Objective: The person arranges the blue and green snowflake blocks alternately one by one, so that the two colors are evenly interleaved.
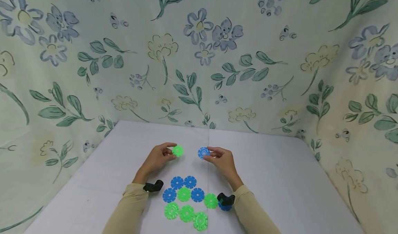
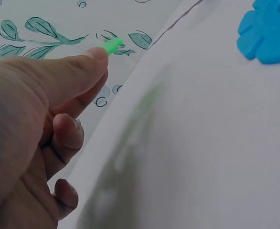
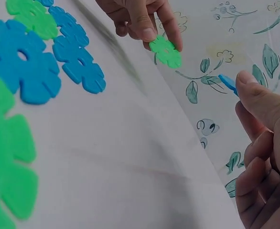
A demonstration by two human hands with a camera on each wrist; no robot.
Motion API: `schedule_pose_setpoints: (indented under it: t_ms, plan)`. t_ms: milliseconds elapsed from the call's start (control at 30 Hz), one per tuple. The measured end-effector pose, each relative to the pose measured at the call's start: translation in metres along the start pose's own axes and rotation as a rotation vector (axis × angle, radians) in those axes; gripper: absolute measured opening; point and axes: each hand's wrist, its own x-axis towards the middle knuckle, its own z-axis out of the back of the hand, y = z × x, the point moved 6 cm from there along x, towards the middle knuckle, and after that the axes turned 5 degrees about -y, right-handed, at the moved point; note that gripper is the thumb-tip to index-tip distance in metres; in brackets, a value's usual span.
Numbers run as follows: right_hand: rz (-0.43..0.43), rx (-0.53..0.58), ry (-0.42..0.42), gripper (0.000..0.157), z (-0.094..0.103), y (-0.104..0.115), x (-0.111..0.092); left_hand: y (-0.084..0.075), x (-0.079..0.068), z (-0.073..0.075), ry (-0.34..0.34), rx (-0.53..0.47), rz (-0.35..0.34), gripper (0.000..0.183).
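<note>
Between thumb and fingers, my left hand [image 1: 159, 157] pinches a green notched plastic disc [image 1: 178, 150], held up above the table. Opposite it, my right hand [image 1: 223, 159] pinches a blue notched disc [image 1: 203, 153] by its edge. A gap separates the two discs. In the left wrist view the green disc [image 2: 113, 45] shows edge-on beyond the thumb. Seen from the right wrist, the blue disc [image 3: 228, 83] is edge-on too, while the other hand's green disc [image 3: 166, 51] faces the camera.
Several loose blue discs [image 1: 169, 195] and green discs [image 1: 187, 213] lie flat on the white-covered table [image 1: 280, 178], between the forearms. One blue disc [image 1: 225, 207] is partly hidden under the right wrist's camera. A floral curtain [image 1: 199, 71] hangs behind the table.
</note>
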Motion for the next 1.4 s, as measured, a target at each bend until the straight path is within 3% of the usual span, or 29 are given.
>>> schedule_pose_setpoints:
  t_ms: [400,600,967,1400]
  plan:
    - [-0.082,0.016,0.057,0.038,-0.043,-0.002,0.005,0.008,0.004,-0.007,0.003,0.122,0.012,0.044]
    - [-0.116,0.002,0.086,0.036,-0.057,-0.013,0.010,0.014,0.003,-0.010,0.018,0.196,-0.022,0.042]
    - [-0.068,-0.057,0.049,0.034,-0.062,-0.014,0.015,0.006,0.007,-0.011,-0.006,0.257,-0.098,0.042]
    - [-0.085,-0.161,0.021,0.028,-0.069,-0.017,0.009,0.014,0.006,-0.014,-0.004,0.279,-0.030,0.039]
